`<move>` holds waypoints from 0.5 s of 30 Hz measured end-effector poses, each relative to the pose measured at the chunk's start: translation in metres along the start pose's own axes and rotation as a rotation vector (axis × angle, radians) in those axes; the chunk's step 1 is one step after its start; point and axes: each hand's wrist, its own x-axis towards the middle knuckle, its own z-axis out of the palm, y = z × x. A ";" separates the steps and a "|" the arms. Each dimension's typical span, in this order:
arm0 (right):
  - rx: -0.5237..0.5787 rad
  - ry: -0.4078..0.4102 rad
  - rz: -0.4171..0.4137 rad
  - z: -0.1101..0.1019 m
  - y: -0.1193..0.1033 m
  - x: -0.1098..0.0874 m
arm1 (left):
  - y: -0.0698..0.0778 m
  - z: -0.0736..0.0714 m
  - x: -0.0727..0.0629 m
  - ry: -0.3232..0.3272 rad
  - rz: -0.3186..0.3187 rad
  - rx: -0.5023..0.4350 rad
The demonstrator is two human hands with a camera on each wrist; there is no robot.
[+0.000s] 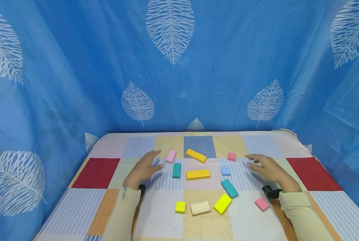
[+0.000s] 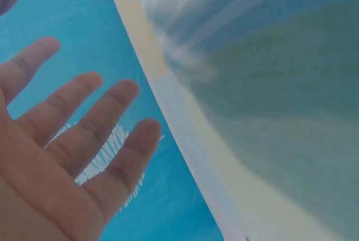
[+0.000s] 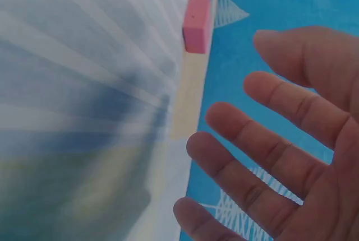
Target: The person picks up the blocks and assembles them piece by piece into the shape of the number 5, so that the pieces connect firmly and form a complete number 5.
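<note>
My left hand (image 1: 143, 170) hovers over the left of the patchwork cloth with its fingers spread and holds nothing. Nearest to it are a light pink block (image 1: 170, 156) and a teal block (image 1: 176, 170). On the other side, my right hand (image 1: 268, 169) is likewise spread and bare, beside a small red-pink block (image 1: 232, 156) and a small blue block (image 1: 225, 171). Between the hands lie two long orange-yellow blocks, one angled (image 1: 196, 155) and one nearly level (image 1: 198, 174). A pink block (image 3: 197, 25) also shows beyond the fingertips in the right wrist view.
Closer to me lie a second teal block (image 1: 229, 188), a yellow block (image 1: 222, 204), a yellow square block (image 1: 180, 207) and a ridged wooden block (image 1: 200, 208). Another pink block (image 1: 262, 204) sits near the right wrist. A blue leaf-print curtain (image 1: 209, 83) surrounds the table's back and sides.
</note>
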 end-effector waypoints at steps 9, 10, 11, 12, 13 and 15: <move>0.051 -0.046 -0.020 0.004 0.001 0.006 | -0.004 0.003 0.014 -0.066 0.031 -0.084; 0.060 -0.051 -0.024 0.004 0.001 0.007 | -0.005 0.003 0.015 -0.075 0.033 -0.089; 0.072 -0.057 -0.034 0.005 0.002 0.008 | -0.005 0.002 0.016 -0.085 0.035 -0.097; 0.082 -0.060 -0.043 0.005 0.002 0.010 | -0.005 0.002 0.017 -0.095 0.038 -0.103; 0.093 -0.064 -0.056 0.005 0.003 0.011 | -0.005 0.001 0.018 -0.106 0.041 -0.109; 0.109 -0.072 -0.088 0.005 0.004 0.016 | -0.005 0.000 0.021 -0.123 0.044 -0.115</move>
